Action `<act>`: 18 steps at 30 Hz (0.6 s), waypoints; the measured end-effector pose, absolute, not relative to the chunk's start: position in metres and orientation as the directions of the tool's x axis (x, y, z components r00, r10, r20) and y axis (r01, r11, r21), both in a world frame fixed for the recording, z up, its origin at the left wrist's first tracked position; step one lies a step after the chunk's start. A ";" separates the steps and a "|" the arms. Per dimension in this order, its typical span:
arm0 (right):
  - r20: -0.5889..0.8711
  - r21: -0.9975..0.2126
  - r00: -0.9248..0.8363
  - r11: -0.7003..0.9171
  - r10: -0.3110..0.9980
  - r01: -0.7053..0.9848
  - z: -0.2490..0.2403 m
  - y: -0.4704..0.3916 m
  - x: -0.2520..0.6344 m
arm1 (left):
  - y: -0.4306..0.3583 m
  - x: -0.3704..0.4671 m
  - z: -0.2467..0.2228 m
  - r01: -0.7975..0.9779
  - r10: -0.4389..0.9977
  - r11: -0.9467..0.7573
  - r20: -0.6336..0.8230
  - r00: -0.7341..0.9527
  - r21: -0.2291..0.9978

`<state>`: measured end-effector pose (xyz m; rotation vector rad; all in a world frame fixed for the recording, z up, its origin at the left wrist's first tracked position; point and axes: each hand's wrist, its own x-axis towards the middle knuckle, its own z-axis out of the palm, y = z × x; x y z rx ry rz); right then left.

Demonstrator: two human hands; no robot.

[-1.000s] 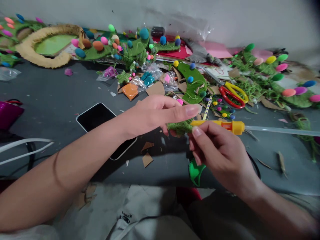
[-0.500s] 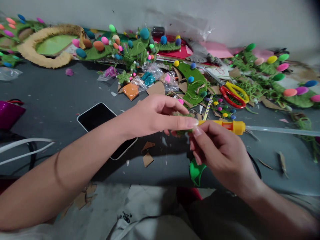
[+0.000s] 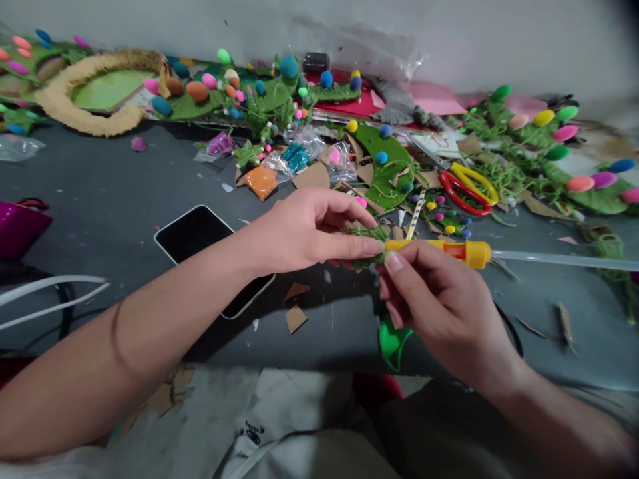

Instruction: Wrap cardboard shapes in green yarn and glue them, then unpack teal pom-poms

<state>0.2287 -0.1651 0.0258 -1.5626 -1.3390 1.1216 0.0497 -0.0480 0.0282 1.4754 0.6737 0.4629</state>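
Note:
My left hand (image 3: 319,229) is closed in a pinch on a small bundle of green fibre (image 3: 369,234), the thumb in front and the fingers curled behind. Part of the bundle is hidden by those fingers. My right hand (image 3: 434,299) is closed around a yellow glue gun (image 3: 476,255), its barrel pointing left at the green bundle. A clear glue stick (image 3: 559,261) runs out of the gun's back. Below my right fingers shows a green curved part (image 3: 393,342). The thumb tips of both hands are close together at the bundle.
A phone (image 3: 192,233) lies under my left forearm. Red and yellow scissors (image 3: 466,188) rest behind the glue gun. Cardboard scraps (image 3: 296,319), small plastic bags (image 3: 261,181) and colourful balls on green leaves (image 3: 200,103) cover the grey table. A tan ring (image 3: 54,100) sits back left.
My left thumb has drawn back slightly to the left, and more of the green bundle and the gun's yellow front now shows. My right hand has hardly moved.

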 end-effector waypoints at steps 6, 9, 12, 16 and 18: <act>-0.137 -0.941 0.058 -0.148 0.989 0.303 0.025 -0.166 0.229 | -0.048 0.050 0.028 0.098 0.683 0.036 -0.096 0.724 0.995; -0.137 -0.941 0.063 -0.150 0.989 0.302 0.026 -0.167 0.229 | -0.048 0.050 0.027 0.092 0.697 0.041 -0.095 0.711 0.995; -0.141 -0.946 0.055 -0.151 0.989 0.287 0.025 -0.167 0.229 | -0.046 0.048 0.028 0.111 0.678 0.047 -0.114 0.727 0.993; -0.132 -0.947 0.055 -0.143 0.990 0.286 0.025 -0.166 0.229 | -0.046 0.048 0.029 0.119 0.705 0.071 -0.134 0.696 0.990; -0.132 -0.945 0.062 -0.144 0.989 0.293 0.025 -0.165 0.229 | -0.048 0.049 0.029 0.121 0.695 0.056 -0.126 0.708 0.991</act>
